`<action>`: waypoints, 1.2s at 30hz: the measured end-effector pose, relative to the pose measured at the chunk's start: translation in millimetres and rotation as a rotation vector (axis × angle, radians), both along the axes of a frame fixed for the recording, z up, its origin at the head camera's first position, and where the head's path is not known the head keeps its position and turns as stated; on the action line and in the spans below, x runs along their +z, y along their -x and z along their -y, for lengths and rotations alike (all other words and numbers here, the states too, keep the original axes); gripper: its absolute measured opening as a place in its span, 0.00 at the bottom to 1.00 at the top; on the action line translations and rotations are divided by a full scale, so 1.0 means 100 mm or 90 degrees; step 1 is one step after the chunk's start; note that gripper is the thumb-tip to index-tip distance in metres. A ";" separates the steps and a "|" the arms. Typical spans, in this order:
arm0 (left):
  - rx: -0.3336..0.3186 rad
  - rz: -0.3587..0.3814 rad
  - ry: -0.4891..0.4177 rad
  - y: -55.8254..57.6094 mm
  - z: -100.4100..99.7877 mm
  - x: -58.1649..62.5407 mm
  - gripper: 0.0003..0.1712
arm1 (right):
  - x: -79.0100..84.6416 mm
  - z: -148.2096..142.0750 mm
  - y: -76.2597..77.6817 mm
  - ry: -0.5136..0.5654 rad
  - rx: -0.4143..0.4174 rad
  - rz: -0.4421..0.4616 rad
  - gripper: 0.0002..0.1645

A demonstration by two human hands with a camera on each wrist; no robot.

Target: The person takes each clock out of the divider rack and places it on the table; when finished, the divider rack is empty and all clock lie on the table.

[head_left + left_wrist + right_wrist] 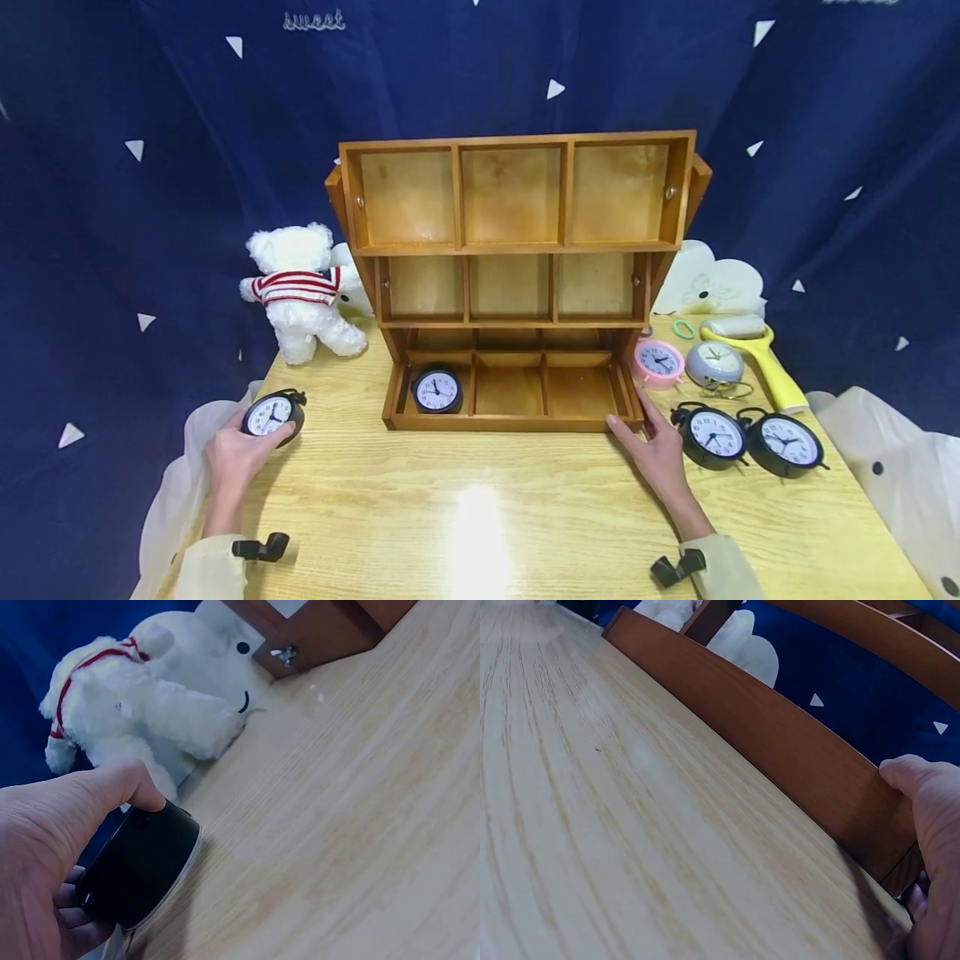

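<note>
My left hand (238,450) grips a black alarm clock (272,416) by its rim, thumb on one side and fingers on the other, at the table's left side. In the left wrist view, the clock's black casing (142,862) shows and its dial faces away. My right hand (660,454) holds the front right corner of a three-tier wooden shelf (501,423), with the thumb on the front board (780,742) and the fingers around the side. Another black alarm clock (437,391) sits in the bottom tier's left compartment.
Two black alarm clocks (714,435), a pink clock (658,363), a grey clock (715,363) and a yellow-handled roller (776,375) lie right of the shelf. A green ring (683,329) lies behind them. A white teddy bear (296,292) sits at the back left.
</note>
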State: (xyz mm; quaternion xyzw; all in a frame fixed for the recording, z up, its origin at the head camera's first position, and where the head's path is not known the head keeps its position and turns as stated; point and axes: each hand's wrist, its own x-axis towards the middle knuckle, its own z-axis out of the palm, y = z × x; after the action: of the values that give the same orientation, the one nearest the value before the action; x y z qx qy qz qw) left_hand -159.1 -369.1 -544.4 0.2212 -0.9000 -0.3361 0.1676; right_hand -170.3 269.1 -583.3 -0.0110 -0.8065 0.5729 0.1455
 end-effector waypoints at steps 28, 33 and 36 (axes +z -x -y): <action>-0.052 -0.169 -0.049 0.02 -0.66 0.23 0.52 | -0.02 0.01 -0.01 -0.005 -0.008 0.017 0.48; -0.098 -0.148 -0.097 0.03 -0.85 0.24 0.52 | 0.23 0.09 -0.10 -0.021 0.001 0.021 0.47; -0.122 -0.129 -0.111 0.04 -0.97 0.27 0.52 | 0.44 0.15 -0.17 -0.029 0.006 0.021 0.45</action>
State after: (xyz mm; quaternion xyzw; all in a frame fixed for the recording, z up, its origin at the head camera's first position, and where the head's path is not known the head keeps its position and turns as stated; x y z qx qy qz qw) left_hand -162.7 -272.3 -517.7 0.1127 -0.8630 -0.4479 0.2048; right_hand -153.3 254.5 -539.8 -0.0130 -0.8216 0.5549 0.1298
